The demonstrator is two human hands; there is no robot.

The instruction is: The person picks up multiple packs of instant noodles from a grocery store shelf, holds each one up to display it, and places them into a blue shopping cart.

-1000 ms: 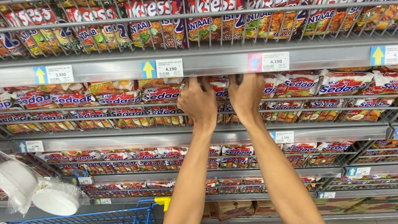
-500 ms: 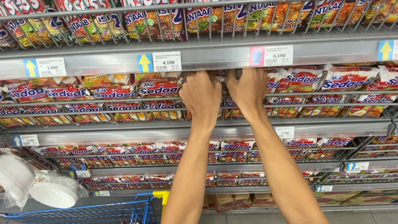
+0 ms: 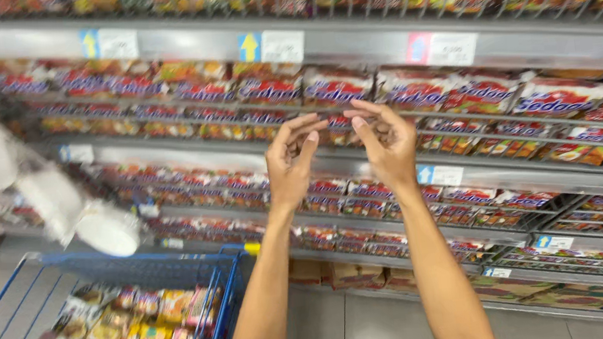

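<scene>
My left hand (image 3: 291,161) and my right hand (image 3: 387,145) are raised side by side in front of a shop shelf, palms turned toward each other, fingers curled and apart. Neither hand holds anything. Just behind them, rows of red, white and blue noodle packets (image 3: 414,90) stand on wire shelves. The nearest packets are a short way beyond my fingertips, not touched.
A blue wire trolley basket (image 3: 213,322) at the lower left holds several snack packets. White rolls in clear plastic (image 3: 52,196) hang at the left. Price tags (image 3: 281,45) with arrow markers line the grey shelf edges. Grey tiled floor lies below.
Both hands have pulled back from the packets on the shelf and come away empty, fingers spread. The view has dropped and swung left, showing more of the trolley.
</scene>
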